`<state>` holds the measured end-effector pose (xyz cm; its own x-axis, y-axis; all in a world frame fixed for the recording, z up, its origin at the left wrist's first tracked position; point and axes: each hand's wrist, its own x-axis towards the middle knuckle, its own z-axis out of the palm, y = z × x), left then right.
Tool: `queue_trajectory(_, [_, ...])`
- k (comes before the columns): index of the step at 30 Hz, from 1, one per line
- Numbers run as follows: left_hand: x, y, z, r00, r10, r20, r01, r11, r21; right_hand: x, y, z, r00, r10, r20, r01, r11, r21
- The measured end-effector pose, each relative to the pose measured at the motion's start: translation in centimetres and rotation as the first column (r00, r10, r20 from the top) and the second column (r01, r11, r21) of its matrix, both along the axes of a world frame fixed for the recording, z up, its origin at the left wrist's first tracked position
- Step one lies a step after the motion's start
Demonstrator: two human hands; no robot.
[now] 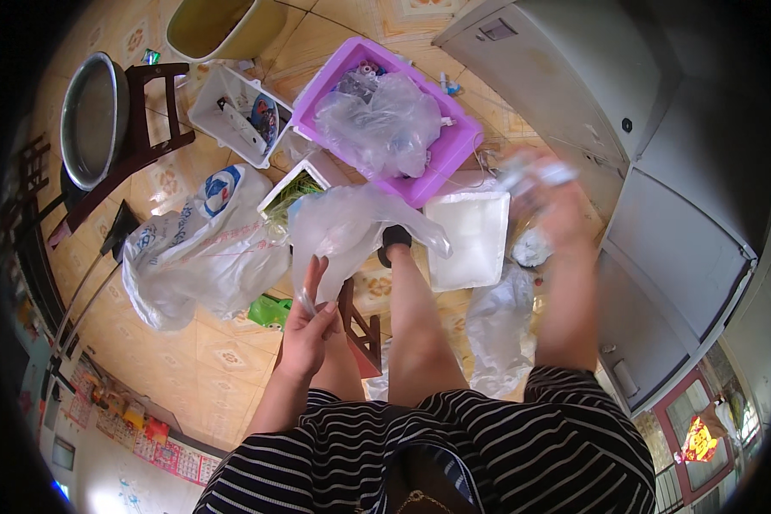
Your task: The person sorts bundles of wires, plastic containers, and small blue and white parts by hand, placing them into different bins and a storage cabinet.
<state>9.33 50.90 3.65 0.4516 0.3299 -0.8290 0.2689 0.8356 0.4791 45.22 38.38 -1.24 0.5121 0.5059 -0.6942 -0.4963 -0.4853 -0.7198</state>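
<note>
My left hand (308, 334) grips the edge of a translucent plastic bag (334, 218), which hangs wide in front of my knees. My right hand (552, 199) is blurred by motion, out to the right beyond a white foam box (468, 241). In its fingers is a small pale bundle (540, 173), too blurred to name. A purple plastic bin (453, 154) stands before me, with crumpled clear plastic bags (385, 122) and small plastic parts in it. Partly behind the held bag, another white foam box (327, 170) contains green strands (299, 193).
A printed white woven sack (212, 250) lies left, near a green packet (270, 313). Farther off are a white plastic basket (231, 90), a yellowish bin (257, 38), and a metal basin (93, 122) on a dark wooden chair (160, 138). Grey cabinets (668, 244) line the right.
</note>
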Motion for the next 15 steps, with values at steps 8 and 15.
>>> queue_trajectory(8, [-1.8,-0.2,-0.3,0.970,-0.244,-0.005,0.243,0.965,0.097,-26.5,6.8,-9.5,0.723,-0.185,-0.666,0.032,0.971,-0.235])
queue_trajectory(15, [-6.2,1.6,-2.0,0.941,-0.321,-0.108,0.336,0.926,0.173,-27.5,2.6,-8.5,0.870,-0.027,-0.492,-0.050,0.988,-0.143])
